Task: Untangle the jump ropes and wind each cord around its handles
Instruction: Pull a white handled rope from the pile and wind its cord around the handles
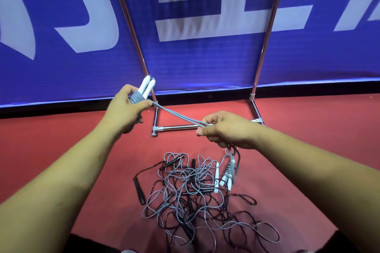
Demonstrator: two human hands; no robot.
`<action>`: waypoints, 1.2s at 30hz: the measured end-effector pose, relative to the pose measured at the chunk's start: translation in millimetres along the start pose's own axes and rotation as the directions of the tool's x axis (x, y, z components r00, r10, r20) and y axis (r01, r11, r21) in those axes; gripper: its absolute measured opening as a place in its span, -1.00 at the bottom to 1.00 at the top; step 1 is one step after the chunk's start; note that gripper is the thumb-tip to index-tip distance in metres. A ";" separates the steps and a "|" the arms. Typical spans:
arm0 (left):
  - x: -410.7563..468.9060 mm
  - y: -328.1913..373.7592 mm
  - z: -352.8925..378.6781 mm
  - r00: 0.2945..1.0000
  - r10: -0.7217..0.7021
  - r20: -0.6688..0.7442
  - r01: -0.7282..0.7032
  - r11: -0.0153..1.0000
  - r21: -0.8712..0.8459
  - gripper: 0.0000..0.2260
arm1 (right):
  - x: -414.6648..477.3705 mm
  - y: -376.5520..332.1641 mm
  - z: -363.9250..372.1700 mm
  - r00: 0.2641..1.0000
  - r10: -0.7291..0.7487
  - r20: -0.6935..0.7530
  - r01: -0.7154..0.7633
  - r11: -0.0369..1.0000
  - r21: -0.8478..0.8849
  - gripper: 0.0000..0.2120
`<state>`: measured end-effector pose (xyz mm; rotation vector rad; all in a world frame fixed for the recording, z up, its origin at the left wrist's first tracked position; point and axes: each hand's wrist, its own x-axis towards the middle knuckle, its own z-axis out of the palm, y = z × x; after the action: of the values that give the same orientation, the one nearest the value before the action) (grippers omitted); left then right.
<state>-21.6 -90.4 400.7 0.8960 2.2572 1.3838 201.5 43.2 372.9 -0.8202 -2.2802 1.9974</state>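
Observation:
My left hand (125, 107) grips a pair of white handles (146, 86) held side by side, with grey cord wound round them in several turns. A doubled strand of the grey cord (176, 116) runs taut from there down to my right hand (221, 129), which pinches it. Below my right hand hangs another white-handled bundle (227, 174) wrapped in grey cord. On the red floor lies a tangled heap of grey and black cords (193, 197), with a black handle (139, 190) at its left and a loose white handle (217, 176) in it.
A blue banner (205, 57) with white lettering stands upright behind, held by a chrome tube frame (174, 128) whose feet rest on the red floor (61, 129) just past my hands. A dark edge runs along the bottom of the view.

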 end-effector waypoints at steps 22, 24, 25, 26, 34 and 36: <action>26.1 -38.1 -23.4 0.952 0.011 -0.307 0.085 0.951 0.298 -0.75 | -9.1 -13.4 29.4 0.996 0.060 -0.068 -0.055 0.996 0.063 -0.91; 27.1 -43.6 -25.0 0.948 0.032 -0.316 0.101 0.914 0.394 -0.75 | -11.6 -13.9 32.1 0.996 0.087 -0.029 -0.085 0.994 0.068 -0.90; 27.5 -45.1 -24.7 0.946 0.054 -0.320 0.102 0.887 0.451 -0.75 | -12.4 -14.3 33.7 0.996 0.092 -0.013 -0.091 0.995 0.052 -0.88; 28.0 -45.9 -24.3 0.944 0.075 -0.323 0.102 0.861 0.498 -0.75 | -13.6 -14.9 34.8 0.996 0.087 0.004 -0.087 0.996 0.022 -0.87; 21.4 -68.0 -9.7 0.992 0.083 -0.100 0.033 0.583 0.812 -0.75 | -29.1 -26.5 31.1 0.986 0.063 0.153 -0.053 0.996 -0.069 -0.78; 10.7 -66.6 3.7 0.997 0.070 0.038 -0.067 0.483 0.873 -0.75 | -33.3 -31.5 23.3 0.991 -0.014 0.134 0.015 1.000 -0.009 -0.69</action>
<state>-49.7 -102.4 340.5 1.2516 2.9506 0.0767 210.6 7.4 408.6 -0.6876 -2.3600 2.0970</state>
